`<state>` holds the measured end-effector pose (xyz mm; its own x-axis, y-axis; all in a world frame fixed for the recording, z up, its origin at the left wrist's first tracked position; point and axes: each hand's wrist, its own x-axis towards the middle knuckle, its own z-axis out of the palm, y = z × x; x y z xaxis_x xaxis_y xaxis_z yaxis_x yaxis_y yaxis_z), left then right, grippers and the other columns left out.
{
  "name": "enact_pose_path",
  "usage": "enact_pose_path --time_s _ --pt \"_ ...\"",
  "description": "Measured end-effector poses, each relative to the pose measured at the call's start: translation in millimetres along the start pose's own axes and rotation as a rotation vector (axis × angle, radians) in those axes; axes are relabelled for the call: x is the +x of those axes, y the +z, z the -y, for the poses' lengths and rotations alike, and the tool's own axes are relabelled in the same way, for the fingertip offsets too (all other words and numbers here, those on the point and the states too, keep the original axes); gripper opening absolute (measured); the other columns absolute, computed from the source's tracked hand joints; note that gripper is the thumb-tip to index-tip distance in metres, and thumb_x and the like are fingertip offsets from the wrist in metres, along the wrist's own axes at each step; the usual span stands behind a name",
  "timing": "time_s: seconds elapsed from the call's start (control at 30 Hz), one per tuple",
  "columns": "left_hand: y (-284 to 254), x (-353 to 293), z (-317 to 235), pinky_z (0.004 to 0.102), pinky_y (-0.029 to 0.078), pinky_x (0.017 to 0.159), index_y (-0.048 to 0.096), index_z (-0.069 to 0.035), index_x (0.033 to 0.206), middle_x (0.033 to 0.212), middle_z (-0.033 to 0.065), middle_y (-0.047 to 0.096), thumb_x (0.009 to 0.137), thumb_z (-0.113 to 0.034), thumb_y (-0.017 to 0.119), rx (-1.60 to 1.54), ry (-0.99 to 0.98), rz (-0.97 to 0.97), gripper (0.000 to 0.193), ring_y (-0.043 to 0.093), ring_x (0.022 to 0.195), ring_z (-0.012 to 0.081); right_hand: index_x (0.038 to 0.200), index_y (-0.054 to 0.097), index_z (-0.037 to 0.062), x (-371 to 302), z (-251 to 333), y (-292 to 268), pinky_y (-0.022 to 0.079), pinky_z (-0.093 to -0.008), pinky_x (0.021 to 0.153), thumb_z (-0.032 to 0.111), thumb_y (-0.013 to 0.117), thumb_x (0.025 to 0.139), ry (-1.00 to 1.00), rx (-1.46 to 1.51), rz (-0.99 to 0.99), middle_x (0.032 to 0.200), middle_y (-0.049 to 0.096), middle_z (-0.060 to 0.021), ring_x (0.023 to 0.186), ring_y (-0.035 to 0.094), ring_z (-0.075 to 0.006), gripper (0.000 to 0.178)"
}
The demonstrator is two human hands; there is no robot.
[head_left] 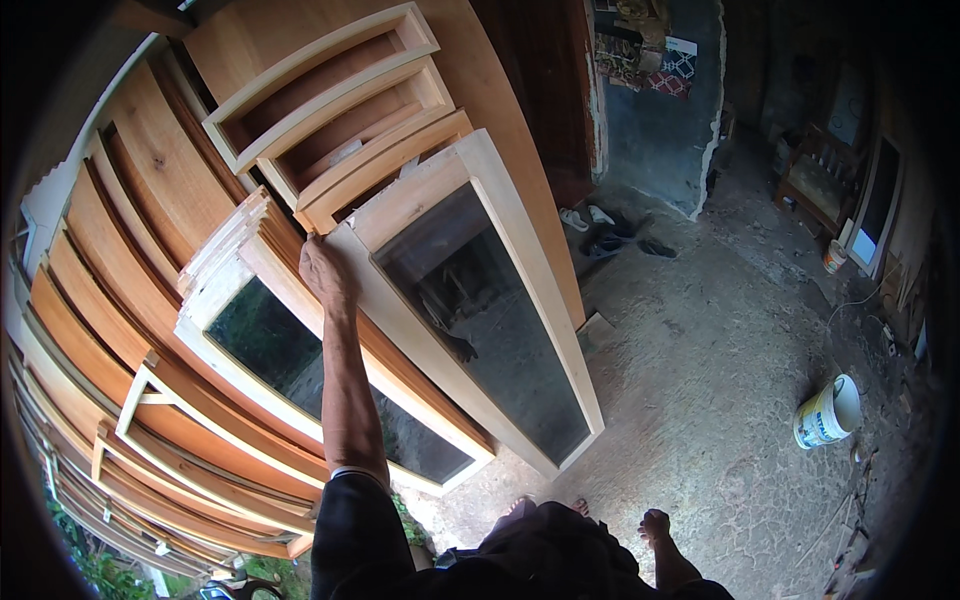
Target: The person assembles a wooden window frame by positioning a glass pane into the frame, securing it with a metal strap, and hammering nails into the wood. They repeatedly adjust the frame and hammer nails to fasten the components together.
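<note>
My left arm reaches forward, and my left hand (326, 270) is closed on the upper left corner of a tall glazed window frame (535, 300). This frame is of pale wood with a dark, reflecting pane, and it leans against other woodwork. Just left of my hand stands a stack of similar glazed frames (215, 300), their edges close together. How far my left fingers go round the wood is partly hidden. My right hand (655, 527) hangs low at my side over the floor, with its fingers curled in and nothing visible in them.
Open wooden box frames (330, 95) rest above the glazed frame, against a large brown panel (530, 170). Long boards (110, 300) lean in rows at the left. A white bucket (828, 412) stands on the rough concrete floor (700, 380) at right. Shoes (610, 240) lie by the doorway.
</note>
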<state>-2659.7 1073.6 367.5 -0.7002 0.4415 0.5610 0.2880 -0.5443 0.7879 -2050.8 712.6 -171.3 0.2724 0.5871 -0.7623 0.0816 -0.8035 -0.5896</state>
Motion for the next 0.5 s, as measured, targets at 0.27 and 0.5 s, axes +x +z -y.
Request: enact_pose_path --time_s 0.27,0.5 --pt "-12.4 -35.9 -42.2 0.0261 0.037 0.069 0.061 -0.004 0.092 0.078 -0.0028 0.049 0.104 -0.029 0.045 0.037 -0.093 0.007 0.032 0.043 0.073 0.0093 0.135 0.056 0.0071 -14.8 63.8 60.2 0.054 -0.0343 0.057 0.027 0.057 0.097 -0.092 0.032 0.150 0.089 0.067 -0.0086 0.068 0.067 -0.0191 0.043" --pt "-75.6 -51.3 -84.1 0.0325 0.045 0.089 0.064 0.002 0.106 0.101 0.0077 0.062 0.104 -0.035 0.045 -0.030 -0.196 -0.056 0.041 0.056 0.093 0.0178 0.137 0.057 0.0009 -67.5 284.1 101.4 0.056 -0.0350 0.085 0.036 0.059 0.101 -0.745 -0.127 0.044 0.111 0.070 -0.0180 0.098 0.070 -0.0262 0.049"
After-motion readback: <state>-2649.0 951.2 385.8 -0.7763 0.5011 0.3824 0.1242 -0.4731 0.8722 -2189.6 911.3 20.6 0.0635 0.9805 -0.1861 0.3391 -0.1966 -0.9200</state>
